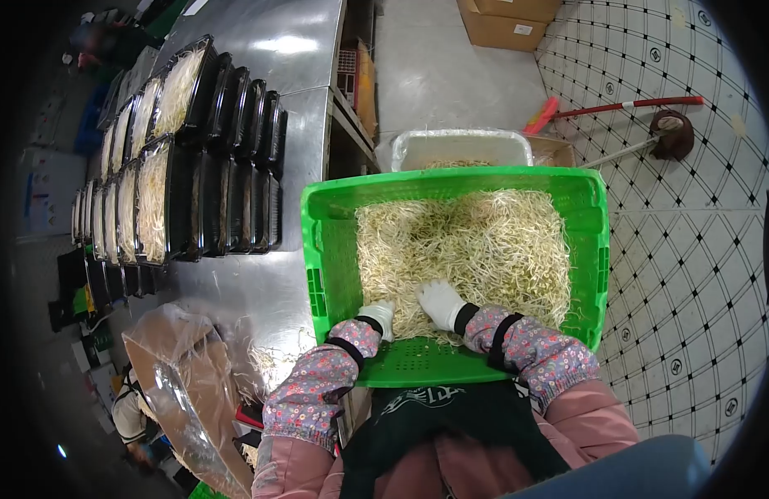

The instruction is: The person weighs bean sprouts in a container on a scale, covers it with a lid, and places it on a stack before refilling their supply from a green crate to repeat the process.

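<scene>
A green plastic crate (455, 376) holds a thick bed of pale bean sprouts (492, 241). My left hand (378, 317), in a white glove, reaches down at the crate's near left corner, its fingertips hidden among the sprouts. My right hand (440, 305), also gloved in white, lies on the near part of the bed. Its fingers are bent and closed on some sprouts, though how many cannot be made out. Both hands stay apart, with a strip of sprouts between them.
Left of the crate, a steel table (297, 108) bears stacked black trays of sprouts (155, 204). A clear plastic bag (180, 374) sits at its near end. Beyond the crate stands a white tub (463, 148). A red-handled tool (617, 108) and cardboard box (509, 25) are on the floor.
</scene>
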### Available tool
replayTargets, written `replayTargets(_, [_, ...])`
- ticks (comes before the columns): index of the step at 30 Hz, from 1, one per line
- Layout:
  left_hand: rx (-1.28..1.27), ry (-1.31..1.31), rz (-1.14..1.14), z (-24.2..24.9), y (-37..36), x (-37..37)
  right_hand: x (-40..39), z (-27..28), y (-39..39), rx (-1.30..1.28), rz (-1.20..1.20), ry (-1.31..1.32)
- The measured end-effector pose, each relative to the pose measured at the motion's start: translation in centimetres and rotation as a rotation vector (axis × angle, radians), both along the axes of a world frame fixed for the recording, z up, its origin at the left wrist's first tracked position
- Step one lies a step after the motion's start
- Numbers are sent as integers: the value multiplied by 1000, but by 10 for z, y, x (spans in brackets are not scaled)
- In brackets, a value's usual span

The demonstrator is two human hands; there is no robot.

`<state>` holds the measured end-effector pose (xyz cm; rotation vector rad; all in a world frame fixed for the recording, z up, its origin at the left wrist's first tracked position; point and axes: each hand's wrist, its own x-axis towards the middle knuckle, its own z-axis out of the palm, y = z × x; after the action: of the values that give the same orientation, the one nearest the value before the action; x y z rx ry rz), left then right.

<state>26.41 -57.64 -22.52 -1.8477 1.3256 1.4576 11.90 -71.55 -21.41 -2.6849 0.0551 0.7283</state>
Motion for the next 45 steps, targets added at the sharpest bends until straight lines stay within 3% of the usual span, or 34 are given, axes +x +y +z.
replayTargets(2, [-41, -61, 35, 5, 1, -2, 7, 5, -6, -73, 38, -6])
replayTargets(4, [-274, -119, 123, 11, 1, -4, 9, -1, -6, -187, -30, -162])
replayTargets(6, [-140, -91, 158, 6, 0, -6, 9, -12, 1, -207, -40, -203])
replayTargets(8, [-94, -34, 155, -3, 1, -1, 15, -23, 7, -3, -124, -73])
replayTargets(10, [0, 56, 83, 5, -4, 3, 6, -23, 9, -35, -108, -188])
replayTargets(12, [59, 84, 56, 19, -7, 0, -2, -16, 9, 64, -4, -160])
replayTargets(14, [12, 42, 35, 8, -2, -1, -1, -5, 9, -9, 52, -96])
replayTargets(16, [-37, -4, 16, 5, 4, -7, -5, -19, 14, -183, -59, -421])
replayTargets(17, [-169, -113, 76, 5, 7, -13, -3, -27, 17, -182, -60, -425])
replayTargets(18, [-300, -221, 136, 4, 10, -18, -1, -33, 21, -153, -107, -348])
replayTargets(20, [-270, -228, 141, -4, 8, -16, 4, -44, 24, -122, -151, -277])
replayTargets(22, [2, -11, 212, -11, 0, -1, 16, -45, 15, 112, -162, -120])
replayTargets(23, [-30, -2, 214, -10, 3, 3, 20, -45, 11, 111, -164, -127])
replayTargets(25, [-47, -19, 238, 9, -5, 12, 34, -16, -12, 205, -55, 72])
replayTargets(27, [-78, -91, 311, 43, -23, 20, 54, 31, -42, 183, -22, 86])
replayTargets(28, [-250, -88, 426, 37, -18, 23, 64, 49, -56, 160, 17, 99])
replayTargets(30, [-470, -197, 495, 76, -37, 24, 77, 64, -79, 94, 10, -38])
replayTargets(32, [-737, -358, 520, 61, -41, 26, 83, 56, -90, -36, -75, -298])
replayTargets(34, [-833, -449, 497, 52, -52, 25, 82, 42, -97, -71, -119, -293])
replayTargets(36, [-760, -453, 370, 37, -51, 14, 62, 27, -96, -85, -108, -441])
replayTargets(37, [-570, -357, 240, 17, -40, 7, 51, 31, -91, -58, -43, -166])
replayTargets(39, [-294, -150, 203, 9, -28, -15, 20, 13, -76, -120, 52, -241])
replayTargets(40, [-167, -37, 138, 34, -33, -18, 10, 23, -71, -55, 109, -176])
replayTargets(42, [-219, 334, 179, 40, -12, -18, -6, 49, -64, 4, 230, 107])
replayTargets(44, [-158, 452, 54, 46, -4, -16, -6, 76, -66, -31, 371, 296])
replayTargets(45, [-84, 409, 65, 59, -11, -10, -5, 84, -72, 29, 373, 265])
